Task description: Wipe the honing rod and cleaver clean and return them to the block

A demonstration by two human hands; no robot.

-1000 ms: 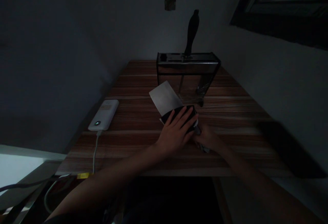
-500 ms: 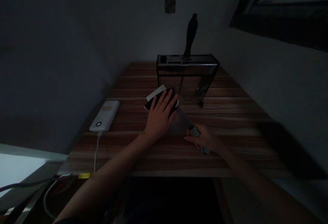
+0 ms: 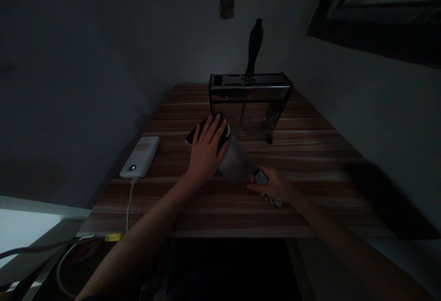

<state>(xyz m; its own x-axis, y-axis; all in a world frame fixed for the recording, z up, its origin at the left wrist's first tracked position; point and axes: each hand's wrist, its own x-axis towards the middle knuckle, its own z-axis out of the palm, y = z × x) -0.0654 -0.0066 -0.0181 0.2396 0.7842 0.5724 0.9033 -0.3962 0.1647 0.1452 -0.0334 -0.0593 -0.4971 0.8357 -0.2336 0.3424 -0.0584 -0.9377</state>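
Note:
A broad-bladed cleaver [image 3: 237,161] lies slanted over the wooden table, its handle at the lower right. Around that patterned grey handle the fingers of my right hand [image 3: 275,185] are wrapped. My left hand [image 3: 206,147] rests flat with spread fingers on a black piece [image 3: 193,136], perhaps a cloth, which has a pale edge. This black piece covers the far end of the blade, so the tip is hidden. Just beyond stands a knife block [image 3: 251,80] with a dark frame and see-through sides; one black-handled knife [image 3: 254,48] sticks up from it.
On the left of the table [image 3: 310,154] lies a white power bank [image 3: 140,156] with a lit display. Its cable [image 3: 130,204] runs over the front edge, near a yellow tag [image 3: 113,237]. A dark, blurred slab [image 3: 389,200] is at the right edge.
My left hand and the black piece have slid up and left along the blade towards its far end. More of the blade near the handle shows. My right hand has stayed put.

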